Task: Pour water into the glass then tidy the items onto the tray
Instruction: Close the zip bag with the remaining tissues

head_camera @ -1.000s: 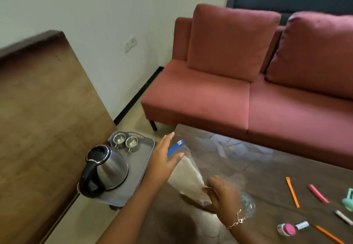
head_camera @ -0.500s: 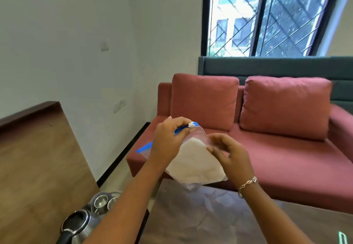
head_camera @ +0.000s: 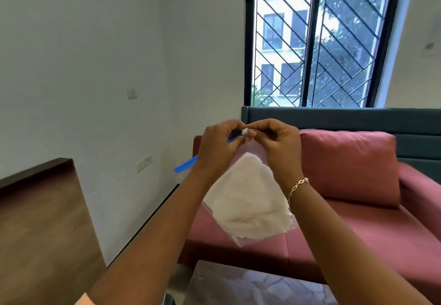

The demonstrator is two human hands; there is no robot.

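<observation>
Both hands are holding a clear bag (head_camera: 241, 241) up before the sofa (head_camera: 353, 221), above the worktop (head_camera: 250, 285). The left hand (head_camera: 219, 148) is pinching the blue zip strip (head_camera: 186, 166); the right hand (head_camera: 278, 144) is closing a narrow grip on the white slider (head_camera: 244, 132). This is looking like the tidying step. Next, the slider is needing a steady pull along the strip. The bag is holding a white cloth (head_camera: 248, 199). Glass and tray are not showing.
</observation>
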